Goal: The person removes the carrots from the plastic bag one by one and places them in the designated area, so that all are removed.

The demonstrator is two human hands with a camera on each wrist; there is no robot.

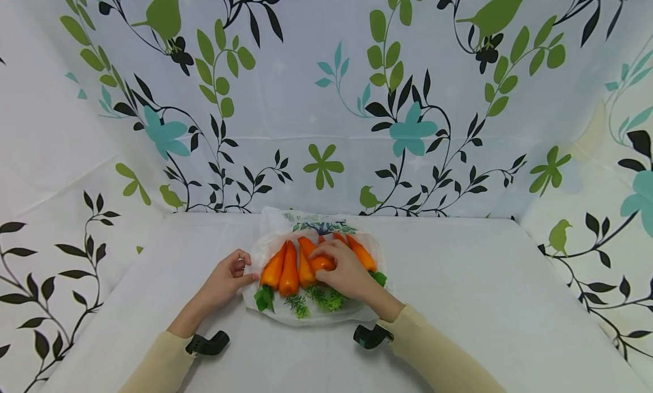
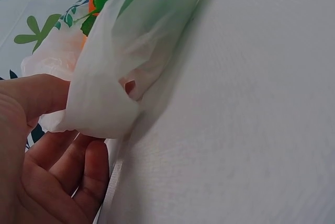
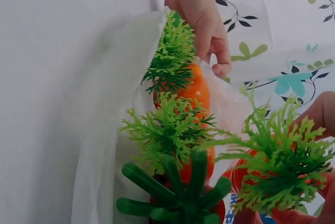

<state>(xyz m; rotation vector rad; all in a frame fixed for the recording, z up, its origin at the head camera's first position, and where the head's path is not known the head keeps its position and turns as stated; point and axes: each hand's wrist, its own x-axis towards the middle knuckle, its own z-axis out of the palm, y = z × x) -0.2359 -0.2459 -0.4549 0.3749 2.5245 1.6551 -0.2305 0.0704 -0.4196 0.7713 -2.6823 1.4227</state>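
Several toy-like orange carrots [image 1: 289, 268] with green tops lie side by side at a thin white plastic bag [image 1: 255, 302] with a tree print. My right hand [image 1: 347, 268] curls its fingers round one carrot [image 1: 323, 262], slightly over the others. In the right wrist view that carrot's feathery green top [image 3: 282, 156] points toward the camera, and the hand's fingers show only partly. At the bag's left edge, my left hand [image 1: 227, 277] holds the plastic between thumb and fingers. The left wrist view shows the thumb tip [image 2: 49, 96] partly hidden behind the plastic.
A white cloth covers the table [image 1: 459, 279]. Behind it hangs a curtain [image 1: 285, 98] printed with leaves, birds and flowers. Black wrist mounts [image 1: 208, 343] sit on both forearms. A dark green, thick-stalked top [image 3: 183, 198] stands out near the carrots in the right wrist view.
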